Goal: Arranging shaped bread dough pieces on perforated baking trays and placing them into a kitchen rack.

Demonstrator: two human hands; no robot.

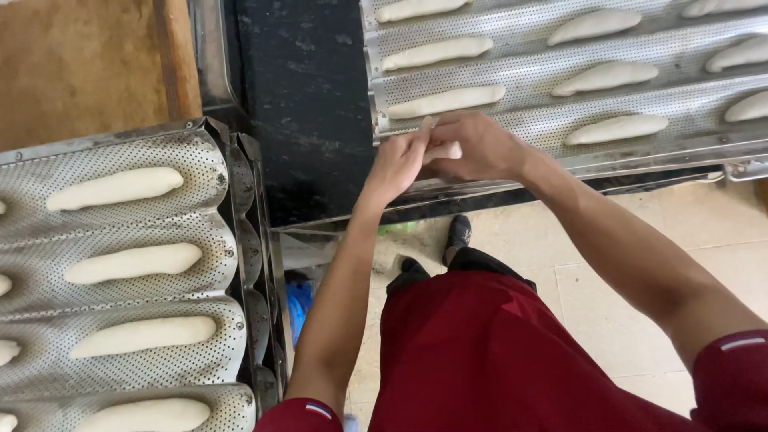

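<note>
Both hands point(440, 156) cover dough piece point(445, 150); grip unclear.

The dough pieces point(118, 187) are pale cream white. The baking trays point(560, 76) are grey metal with a fine pattern of small holes. The counter point(308, 104) is black with light specks. The apron point(480, 352) is dark red. The floor tiles point(632, 264) are beige, and the wooden board point(80, 64) is brown.
</note>
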